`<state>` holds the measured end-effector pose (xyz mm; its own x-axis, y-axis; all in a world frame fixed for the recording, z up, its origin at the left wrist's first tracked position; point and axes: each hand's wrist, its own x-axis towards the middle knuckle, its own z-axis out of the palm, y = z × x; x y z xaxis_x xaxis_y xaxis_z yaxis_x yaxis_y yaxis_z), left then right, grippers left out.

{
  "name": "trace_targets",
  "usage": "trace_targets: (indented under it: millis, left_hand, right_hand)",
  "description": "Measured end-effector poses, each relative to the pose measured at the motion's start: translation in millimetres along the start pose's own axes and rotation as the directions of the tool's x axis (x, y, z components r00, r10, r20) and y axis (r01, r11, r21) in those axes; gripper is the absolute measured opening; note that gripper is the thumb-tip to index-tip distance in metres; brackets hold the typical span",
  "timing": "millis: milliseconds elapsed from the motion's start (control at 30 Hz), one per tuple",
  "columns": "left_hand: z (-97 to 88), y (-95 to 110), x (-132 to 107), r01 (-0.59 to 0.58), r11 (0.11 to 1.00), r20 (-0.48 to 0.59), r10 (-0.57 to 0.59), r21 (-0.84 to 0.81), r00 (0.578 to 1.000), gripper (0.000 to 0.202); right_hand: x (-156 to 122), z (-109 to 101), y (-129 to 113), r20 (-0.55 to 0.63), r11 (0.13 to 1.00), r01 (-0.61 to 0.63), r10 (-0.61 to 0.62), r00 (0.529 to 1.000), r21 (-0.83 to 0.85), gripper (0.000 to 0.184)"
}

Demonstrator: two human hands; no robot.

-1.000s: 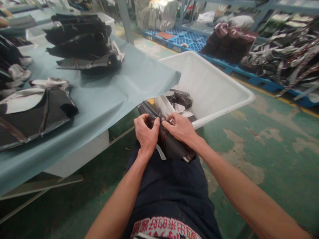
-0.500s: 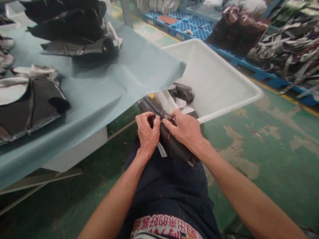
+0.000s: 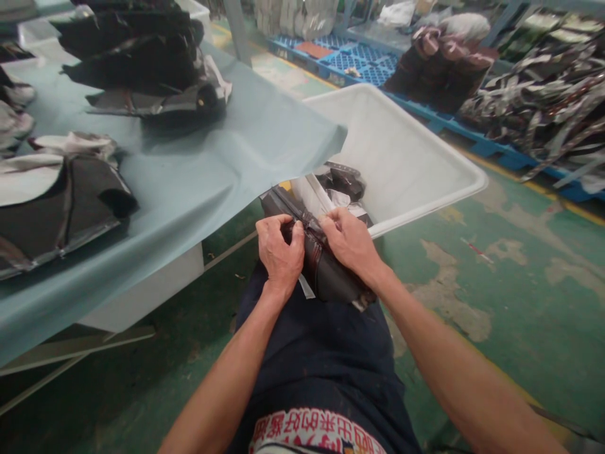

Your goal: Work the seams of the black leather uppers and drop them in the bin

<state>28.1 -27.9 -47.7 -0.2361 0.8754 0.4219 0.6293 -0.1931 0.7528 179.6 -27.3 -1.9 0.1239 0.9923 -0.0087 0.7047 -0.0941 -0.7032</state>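
the far end of the dark leather piece [image 3: 333, 280] is hidden under both hands, and what the fingertips pinch between them is too small to make out. a white strip [image 3: 306, 287] pokes out beneath the left hand [image 3: 280, 252]; where it starts cannot be seen. the pieces lying in the white tub [image 3: 425, 208] are partly covered by the table [image 3: 198, 170] sheet's overhanging corner.

the leather piece rests on the person's knee, near the tub's near rim, its near end jutting out toward the right below the right hand [image 3: 348, 243]. each grip is clenched on the piece's upper edge, thumbs and fingers meeting at the middle, knuckles almost touching. both forearms run in from the near edge, wrists bent slightly inward.

far left on the table stands a stack of dark pieces [image 3: 142, 69]; a flat one [image 3: 61, 208] is cut off at the left edge.
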Motion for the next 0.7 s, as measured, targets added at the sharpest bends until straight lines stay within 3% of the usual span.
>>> trace_targets:
  millis: [167,300,500,700]
  left_hand:
    - [-6.3,11.3,-21.4,0.038,0.999,0.059,-0.036,-0.032,0.998,0.009]
    - [0.8,15.6,-34.7,0.025,0.996,-0.005,-0.025,-0.088,1.000,0.006]
    - [3.9,13.1,-37.5,-0.027,0.990,-0.033,0.023,-0.135,0.999,0.016]
    - [1.8,21.7,-41.3,0.014,1.000,0.002,-0.014,0.001,1.000,0.039]
  right_hand:
    - [-31.2,-11.4,7.9,-0.111,0.999,0.046,-0.048,0.993,-0.022,0.036]
    - [-51.0,-31.7,11.1,-0.156,0.998,0.038,-0.044,0.987,-0.045,0.029]
    - [-59.1,-42.6,6.9,0.021,0.999,0.035,-0.035,0.999,-0.003,0.026]
    - [-55.2,-35.8,-1.7,0.041,0.987,-0.009,0.016,0.999,-0.160,0.024]
